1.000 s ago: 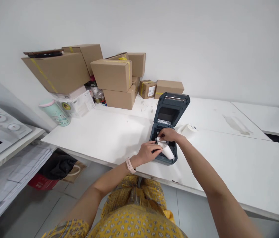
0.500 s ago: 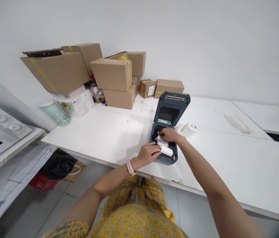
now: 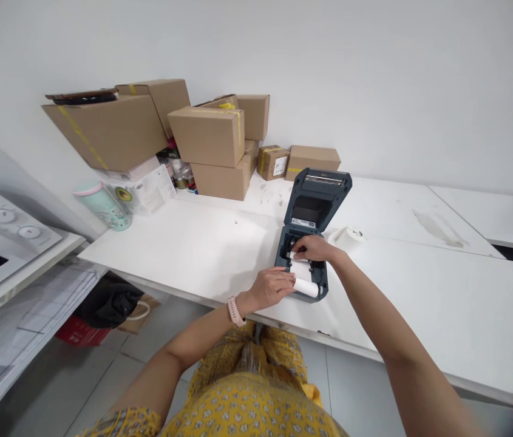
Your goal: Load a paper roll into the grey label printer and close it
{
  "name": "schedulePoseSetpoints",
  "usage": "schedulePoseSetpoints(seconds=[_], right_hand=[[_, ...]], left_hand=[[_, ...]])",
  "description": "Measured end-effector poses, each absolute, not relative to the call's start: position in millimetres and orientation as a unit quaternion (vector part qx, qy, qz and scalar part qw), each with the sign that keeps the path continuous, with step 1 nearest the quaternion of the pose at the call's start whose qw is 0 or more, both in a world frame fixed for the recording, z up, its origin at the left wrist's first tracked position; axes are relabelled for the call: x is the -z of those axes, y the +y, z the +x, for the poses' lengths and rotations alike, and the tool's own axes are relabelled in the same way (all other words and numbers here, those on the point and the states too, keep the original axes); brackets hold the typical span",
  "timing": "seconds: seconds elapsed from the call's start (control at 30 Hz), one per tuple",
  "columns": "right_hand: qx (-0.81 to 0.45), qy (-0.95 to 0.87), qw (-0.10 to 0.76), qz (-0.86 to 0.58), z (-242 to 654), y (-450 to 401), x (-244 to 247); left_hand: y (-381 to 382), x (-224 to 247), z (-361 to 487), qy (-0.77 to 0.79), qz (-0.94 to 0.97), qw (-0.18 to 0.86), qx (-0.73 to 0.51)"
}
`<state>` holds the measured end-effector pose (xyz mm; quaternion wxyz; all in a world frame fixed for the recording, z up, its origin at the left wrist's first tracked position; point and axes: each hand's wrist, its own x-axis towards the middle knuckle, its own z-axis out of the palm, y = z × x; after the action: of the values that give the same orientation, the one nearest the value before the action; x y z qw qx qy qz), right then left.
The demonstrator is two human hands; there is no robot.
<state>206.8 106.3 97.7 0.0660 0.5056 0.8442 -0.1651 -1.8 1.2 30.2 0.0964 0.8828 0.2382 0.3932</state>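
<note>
Left hand (image 3: 273,287): fingers lightly closed on the near end of a white paper strip (image 3: 301,269). Right hand (image 3: 313,247): bent fingers at its far end, hold hidden. Open dark blue-grey plastic printer (image 3: 314,209) beneath both. Risk: uneven pull could skew strip; early release, recurl.

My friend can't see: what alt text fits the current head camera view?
A person's left hand touches the front of white paper in an open dark printer, the right hand farther back. The printer stands on a white table, a white roll beside it and cardboard boxes stacked behind to the left.
</note>
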Motion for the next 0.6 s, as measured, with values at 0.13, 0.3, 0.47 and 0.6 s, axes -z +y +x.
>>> schedulePoseSetpoints(seconds=[0.13,0.3,0.47,0.6], right_hand=[[0.145,0.856,0.058,0.493,206.9,103.9,-96.6],[0.131,0.871,0.060,0.470,208.2,101.9,-96.2],[0.129,0.878,0.071,0.455,208.5,104.3,-96.6],[0.145,0.880,0.066,0.448,206.7,103.3,-98.9]], left_hand=[[-1.5,-30.4,-2.4,0.238,0.882,0.099,-0.394],[-7.8,-28.5,-5.4,0.219,0.885,0.102,-0.399],[-14.7,-26.0,-6.6,0.218,0.882,0.096,-0.405],[-18.1,-28.2,-6.4,0.216,0.879,0.089,-0.417]])
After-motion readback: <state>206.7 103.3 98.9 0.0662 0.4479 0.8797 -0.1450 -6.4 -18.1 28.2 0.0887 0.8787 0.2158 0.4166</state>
